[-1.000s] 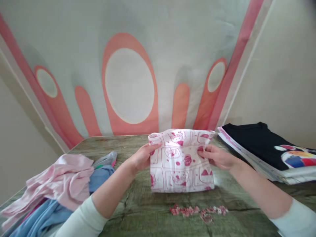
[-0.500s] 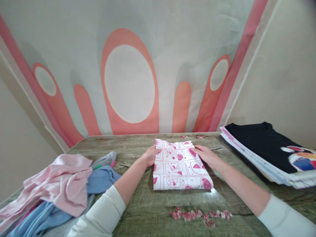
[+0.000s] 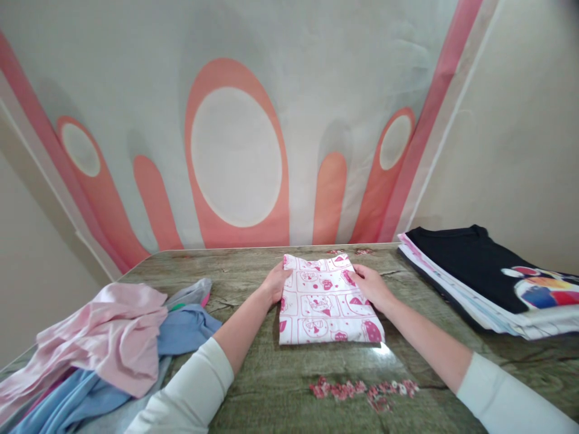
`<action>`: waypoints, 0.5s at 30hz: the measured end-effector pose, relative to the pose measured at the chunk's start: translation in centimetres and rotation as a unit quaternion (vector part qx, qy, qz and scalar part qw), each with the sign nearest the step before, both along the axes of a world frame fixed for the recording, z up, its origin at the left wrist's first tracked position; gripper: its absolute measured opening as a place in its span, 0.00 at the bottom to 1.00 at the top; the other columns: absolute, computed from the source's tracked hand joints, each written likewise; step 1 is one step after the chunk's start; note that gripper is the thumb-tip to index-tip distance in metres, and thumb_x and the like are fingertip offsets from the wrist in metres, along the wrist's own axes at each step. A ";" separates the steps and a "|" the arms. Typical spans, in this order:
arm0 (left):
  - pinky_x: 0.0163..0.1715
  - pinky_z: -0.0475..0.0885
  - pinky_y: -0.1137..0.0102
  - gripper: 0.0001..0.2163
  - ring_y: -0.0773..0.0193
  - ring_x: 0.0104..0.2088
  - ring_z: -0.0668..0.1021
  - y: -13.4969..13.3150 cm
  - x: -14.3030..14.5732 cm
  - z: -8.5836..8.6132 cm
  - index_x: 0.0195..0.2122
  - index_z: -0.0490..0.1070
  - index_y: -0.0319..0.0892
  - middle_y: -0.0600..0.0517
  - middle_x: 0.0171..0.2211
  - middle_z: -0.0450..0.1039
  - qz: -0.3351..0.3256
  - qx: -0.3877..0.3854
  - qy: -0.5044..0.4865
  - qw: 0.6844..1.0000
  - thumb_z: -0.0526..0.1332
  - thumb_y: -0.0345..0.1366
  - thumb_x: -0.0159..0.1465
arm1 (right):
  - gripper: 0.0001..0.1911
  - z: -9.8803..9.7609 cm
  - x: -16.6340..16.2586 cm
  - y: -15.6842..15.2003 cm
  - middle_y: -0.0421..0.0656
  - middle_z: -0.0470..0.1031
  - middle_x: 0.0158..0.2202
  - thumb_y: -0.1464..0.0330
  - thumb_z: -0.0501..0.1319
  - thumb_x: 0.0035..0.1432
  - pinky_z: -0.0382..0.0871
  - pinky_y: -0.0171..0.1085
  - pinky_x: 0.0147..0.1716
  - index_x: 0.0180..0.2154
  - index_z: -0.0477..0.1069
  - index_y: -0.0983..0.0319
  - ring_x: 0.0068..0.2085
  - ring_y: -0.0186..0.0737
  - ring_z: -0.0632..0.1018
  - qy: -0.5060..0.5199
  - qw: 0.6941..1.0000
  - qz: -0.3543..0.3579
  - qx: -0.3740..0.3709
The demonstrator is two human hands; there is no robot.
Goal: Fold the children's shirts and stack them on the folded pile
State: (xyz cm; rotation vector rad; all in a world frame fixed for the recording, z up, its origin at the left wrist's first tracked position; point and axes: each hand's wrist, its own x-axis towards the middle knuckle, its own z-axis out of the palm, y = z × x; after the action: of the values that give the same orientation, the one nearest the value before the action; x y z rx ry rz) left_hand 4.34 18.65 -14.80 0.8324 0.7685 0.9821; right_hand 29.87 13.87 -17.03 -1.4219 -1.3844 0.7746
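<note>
Printed cloth laid down flat, grasped at both sides

The cloth is folded into a neat four-sided packet, white and patterned in magenta-pink with outlined boxes, cartoon figures and small dots. Its far edge is slightly rippled and looks narrower than the near one, which is drawn out straight. It is placed at the middle of the tabletop, beyond a printed spray of pink flowers.

The left side is grasped by the left hand, and the right side by the right hand, near the far corners; both thumbs are laid on top, while most of the other fingers are hidden.

One second earlier, the cloth was held raised, with its printed face tipped towards the camera and its upper edge seen above the tabletop's far edge. It has since been lowered, and a flower print by the far edge, covered then, is now exposed. Compared with half a second ago, little is changed: both hands are kept at the same sides.
</note>
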 end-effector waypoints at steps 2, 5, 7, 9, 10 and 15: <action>0.36 0.74 0.55 0.24 0.52 0.35 0.79 0.1 0.1 -0.2 0.50 0.62 0.39 0.44 0.36 0.75 -0.001 0.011 -0.003 1.000 0.58 0.19 0.50 | 0.15 -0.2 0.0 0.1 0.43 0.77 0.38 0.65 0.56 0.52 0.69 0.37 0.36 0.42 0.71 0.62 0.37 0.42 0.76 0.011 1.000 -0.003 -0.007; 0.38 0.73 0.56 0.29 0.52 0.38 0.78 0.0 0.2 -0.3 0.53 0.59 0.39 0.43 0.39 0.74 0.004 0.041 0.010 0.999 0.58 0.19 0.49 | 0.18 -0.4 0.0 0.1 0.43 0.77 0.36 0.66 0.57 0.52 0.69 0.37 0.34 0.46 0.68 0.62 0.35 0.41 0.77 0.042 0.999 -0.011 -0.027; 0.41 0.72 0.56 0.33 0.51 0.41 0.77 0.0 0.1 -0.3 0.57 0.54 0.40 0.42 0.43 0.73 0.025 0.070 0.038 0.997 0.59 0.20 0.49 | 0.20 -0.4 0.0 0.1 0.43 0.77 0.35 0.66 0.58 0.51 0.70 0.37 0.32 0.48 0.66 0.62 0.34 0.41 0.77 0.064 0.997 -0.014 -0.043; 0.45 0.69 0.56 0.39 0.51 0.47 0.74 0.1 -0.3 -0.3 0.61 0.46 0.42 0.41 0.49 0.68 0.045 0.117 0.078 0.989 0.59 0.20 0.49 | 0.21 -0.3 -0.1 -0.1 0.44 0.77 0.34 0.66 0.58 0.51 0.70 0.37 0.30 0.48 0.65 0.62 0.33 0.41 0.77 0.079 0.995 -0.016 -0.052; 0.49 0.66 0.58 0.41 0.52 0.51 0.70 0.1 -0.5 -0.2 0.62 0.42 0.42 0.40 0.53 0.64 0.055 0.149 0.104 0.982 0.59 0.20 0.49 | 0.20 -0.2 -0.1 -0.2 0.44 0.77 0.34 0.67 0.58 0.51 0.70 0.37 0.30 0.48 0.65 0.62 0.32 0.40 0.77 0.082 0.995 -0.017 -0.053; 0.61 0.41 0.65 0.35 0.59 0.63 0.49 -0.9 -1.5 1.5 0.60 0.53 0.40 0.46 0.63 0.47 0.077 0.319 0.264 0.907 0.59 0.23 0.49 | 0.19 -0.5 -0.3 -0.2 0.46 0.74 0.39 0.69 0.60 0.50 0.70 0.37 0.33 0.46 0.64 0.62 0.34 0.39 0.76 0.061 0.997 -0.039 -0.019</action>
State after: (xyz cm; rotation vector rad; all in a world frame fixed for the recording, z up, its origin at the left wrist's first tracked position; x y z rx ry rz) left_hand 2.85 17.77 -13.25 1.6756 0.9961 1.1858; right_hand 29.61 13.65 -17.58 -1.4257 -1.2185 0.8274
